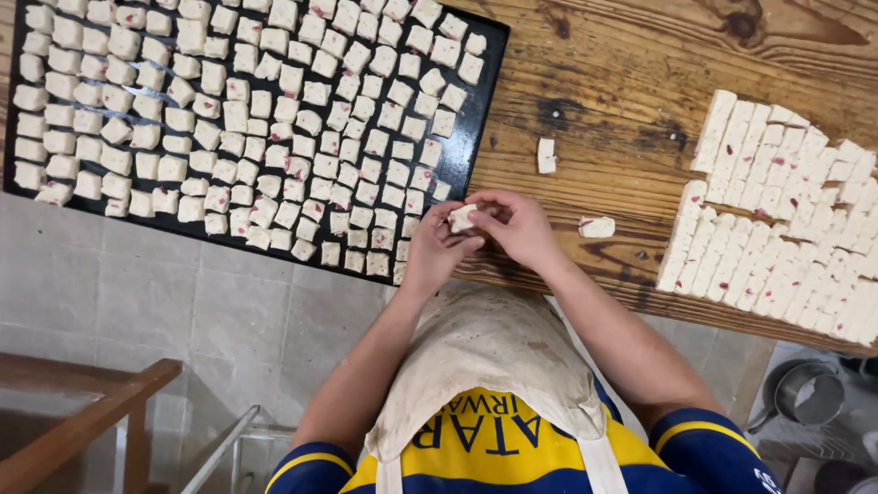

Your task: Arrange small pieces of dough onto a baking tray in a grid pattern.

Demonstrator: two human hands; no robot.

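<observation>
Both hands meet just off the lower right corner of the black tray (476, 119), at the near edge of the wooden table (622, 82). The left hand (434, 245) and the right hand (517, 224) together pinch one small white dough piece (463, 218); the fingers of both are drawn together and clamped on it, so only its top shows between the fingertips. The tray overhangs the table edge to the left and is covered with many separated white cubes (238, 110), some flecked with red, set apart in rough rows. Right of the tray, one loose cube (546, 155) stands on the bare wood, and another loose piece (596, 227) lies just beside the right hand. Farther right of the tray, well apart from it, sits a cut slab (777, 220) of the same white dough, scored into cubes that touch one another. Below the hands hangs a pale apron (485, 357) over a yellow and blue shirt.
</observation>
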